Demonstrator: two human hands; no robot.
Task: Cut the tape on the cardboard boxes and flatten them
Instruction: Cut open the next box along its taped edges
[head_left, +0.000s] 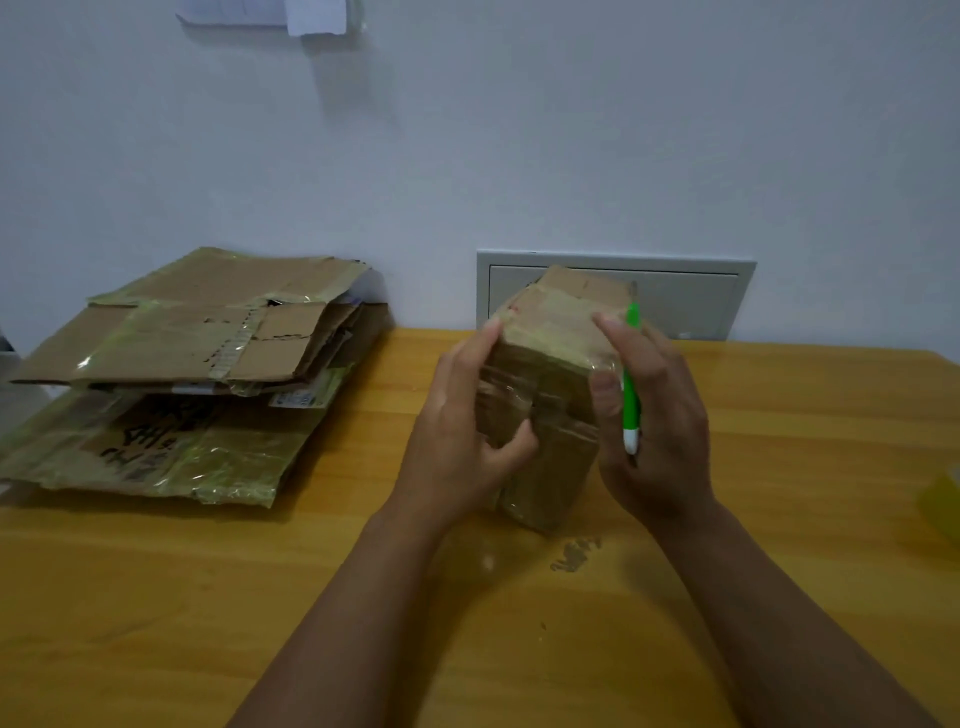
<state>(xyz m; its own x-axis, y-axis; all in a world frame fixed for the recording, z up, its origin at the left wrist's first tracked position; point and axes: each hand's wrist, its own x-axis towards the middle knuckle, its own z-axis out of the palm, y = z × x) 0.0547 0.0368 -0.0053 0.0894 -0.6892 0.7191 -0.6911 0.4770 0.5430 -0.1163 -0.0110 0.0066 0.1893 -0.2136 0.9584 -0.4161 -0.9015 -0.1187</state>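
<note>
Both hands clasp the taped cardboard box, left hand gripping, right hand also pinching a green cutter.

A plain room in a home or small office: a yellow wooden table stands against a bare white wall with a grey panel set low in it.
</note>
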